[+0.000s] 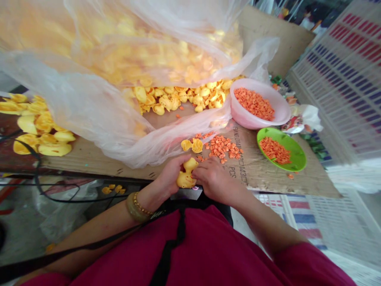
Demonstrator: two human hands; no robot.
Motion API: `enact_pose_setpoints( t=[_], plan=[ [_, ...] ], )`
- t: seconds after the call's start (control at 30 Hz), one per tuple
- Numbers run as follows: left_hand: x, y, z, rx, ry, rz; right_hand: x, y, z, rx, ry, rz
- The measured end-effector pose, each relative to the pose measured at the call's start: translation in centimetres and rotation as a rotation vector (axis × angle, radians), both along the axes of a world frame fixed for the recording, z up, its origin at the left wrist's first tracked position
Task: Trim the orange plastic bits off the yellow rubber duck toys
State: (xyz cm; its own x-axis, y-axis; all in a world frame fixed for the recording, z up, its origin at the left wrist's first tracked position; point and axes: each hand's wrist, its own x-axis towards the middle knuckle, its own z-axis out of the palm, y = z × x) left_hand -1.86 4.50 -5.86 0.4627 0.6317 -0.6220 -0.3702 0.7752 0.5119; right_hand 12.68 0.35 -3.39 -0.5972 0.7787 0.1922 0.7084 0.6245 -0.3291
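At the near edge of the cardboard sheet that covers the table, the left hand and the right hand meet around one yellow duck toy. The left hand's fingers are curled round the duck from its left side and hold it; the right hand's fingertips press against the duck's head side, closed narrowly, and whether they pinch a small piece cannot be told. A gold bangle sits on the left wrist.

Just beyond the hands lie two loose yellow duck pieces, and beside them to the right a scatter of small orange pieces, too many and too small to count. Toward the right edge of the cardboard stands one green plate with a heap of orange pieces, and behind it, touching the plastic, one pink bowl filled with more.

Farther back a large clear plastic bag of yellow duck parts fills most of the surface, its mouth spilling ducks onto the cardboard. A second pile of yellow ducks lies at the left edge. Black cables hang off the near left side. To the right rises a white lattice crate wall.
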Motion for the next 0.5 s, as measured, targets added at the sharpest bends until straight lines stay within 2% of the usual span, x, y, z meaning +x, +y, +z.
enact_pose_setpoints(
  t=[0.13, 0.27, 0.33, 0.5],
  plan=[
    [-0.8, 0.3, 0.4, 0.014, 0.111, 0.055, -1.9, -0.6, -2.3, 0.094, 0.037, -0.108],
    [-2.2, 0.5, 0.1, 0.015, 0.235, 0.028, -3.1, -0.8, -4.9, 0.084, 0.188, -0.096],
    [-2.5, 0.5, 0.0, 0.032, 0.264, 0.013, -3.2, -0.8, -5.0, 0.047, 0.175, -0.064],
    [-2.2, 0.6, -0.3, 0.107, 0.288, 0.001, -3.3, -0.7, -3.2, 0.042, -0.034, -0.042]
  ],
)
